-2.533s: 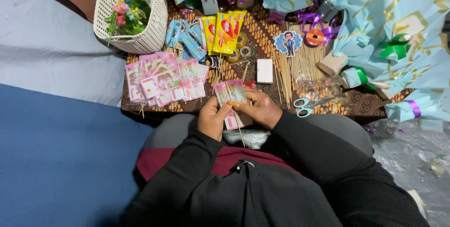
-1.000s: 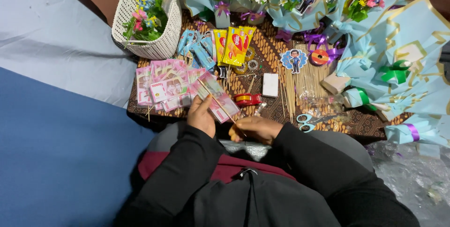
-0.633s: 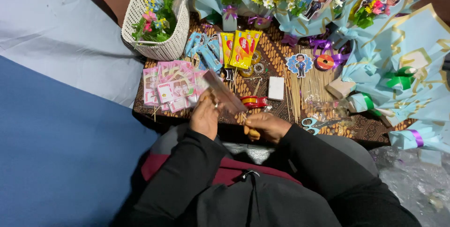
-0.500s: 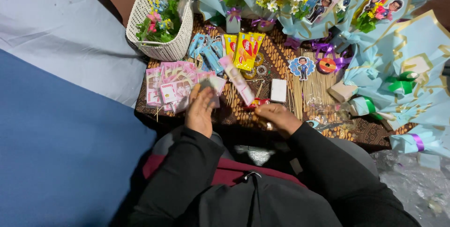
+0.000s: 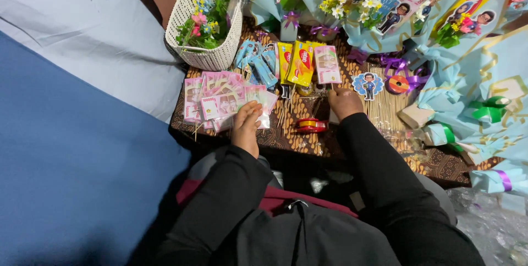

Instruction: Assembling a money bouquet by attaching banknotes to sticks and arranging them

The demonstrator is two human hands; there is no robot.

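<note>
Resting flat and open on the pink paper notes (image 5: 220, 98) at nine o'clock: left hand (image 5: 246, 126). Pinching a thin stick under the wrapped pink note (image 5: 326, 64) at twelve o'clock: right hand (image 5: 344, 103). Probably light, bendy, easy to crease; best holding by the stick.

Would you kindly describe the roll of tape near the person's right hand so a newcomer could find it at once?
Start at the white basket of flowers, top left of the low patterned table. Move right along the table's near edge, past the pink banknotes under the left hand. Between the hands lies the red tape roll, the only red ring there, lying flat.
</note>
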